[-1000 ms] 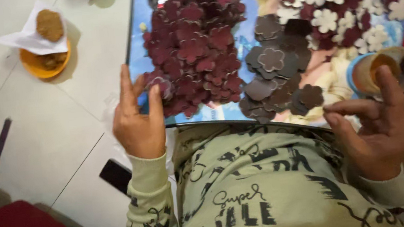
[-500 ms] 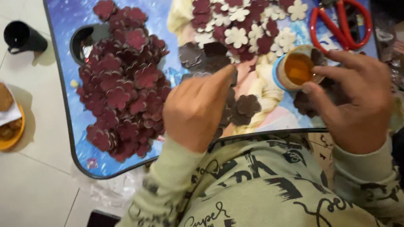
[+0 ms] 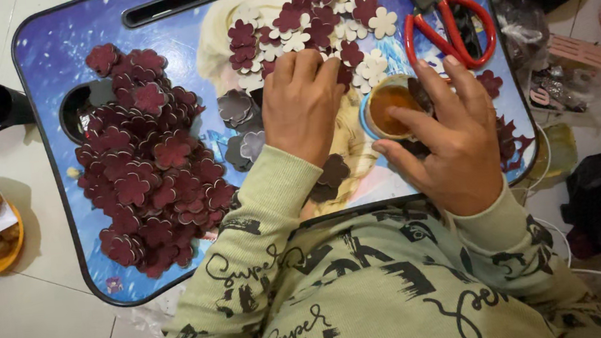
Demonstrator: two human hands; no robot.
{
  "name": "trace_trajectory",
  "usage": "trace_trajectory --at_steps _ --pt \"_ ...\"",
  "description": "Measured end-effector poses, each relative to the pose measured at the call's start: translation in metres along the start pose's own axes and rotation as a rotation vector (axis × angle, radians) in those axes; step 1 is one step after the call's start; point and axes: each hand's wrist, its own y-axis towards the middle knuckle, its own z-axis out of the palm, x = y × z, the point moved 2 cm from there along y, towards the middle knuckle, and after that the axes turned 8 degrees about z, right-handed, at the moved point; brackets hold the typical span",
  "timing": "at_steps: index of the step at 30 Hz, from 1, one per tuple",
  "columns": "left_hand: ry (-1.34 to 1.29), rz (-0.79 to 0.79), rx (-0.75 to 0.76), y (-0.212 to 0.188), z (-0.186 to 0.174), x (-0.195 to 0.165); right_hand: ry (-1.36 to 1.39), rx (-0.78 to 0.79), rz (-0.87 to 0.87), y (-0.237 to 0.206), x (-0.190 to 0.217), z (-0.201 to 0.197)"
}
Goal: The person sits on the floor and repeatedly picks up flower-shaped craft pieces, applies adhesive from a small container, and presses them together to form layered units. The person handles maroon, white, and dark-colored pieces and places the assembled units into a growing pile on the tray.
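Shifted onto cream flowers point(image 3: 374, 22), left hand point(image 3: 302, 106) lies curled; right hand point(image 3: 445, 140) opens over glue pot point(image 3: 390, 105).

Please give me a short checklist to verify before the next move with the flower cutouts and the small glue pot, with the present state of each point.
1. Left hand on the flower cutouts: ok, it rests palm down on the dark pieces at the tray's middle.
2. Right hand at the glue pot: ok, its fingers lie around and over the pot.
3. Pot open: ok, amber content shows.
4. Piece held in either grip: cannot tell, the fingers hide it.
5. Scissors away from the hands: ok, they lie at the tray's far right corner, closed.
6. Maroon pile on the lap tray: ok, none hangs over the edge.
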Motion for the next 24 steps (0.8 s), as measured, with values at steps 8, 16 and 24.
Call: trace_trajectory --at_steps 8,16,24 --pt "-0.171 -0.113 -0.021 -0.004 -0.024 0.000 0.006 0.002 -0.007 0.003 0.003 0.004" --pt "-0.420 -0.321 0.026 -0.031 -0.060 -0.010 0.089 -0.022 0.017 -0.009 0.001 -0.010" --pt "-0.381 -0.198 -0.176 -0.046 -0.073 -0.020 0.110 -0.005 0.033 -0.013 0.006 -0.011"
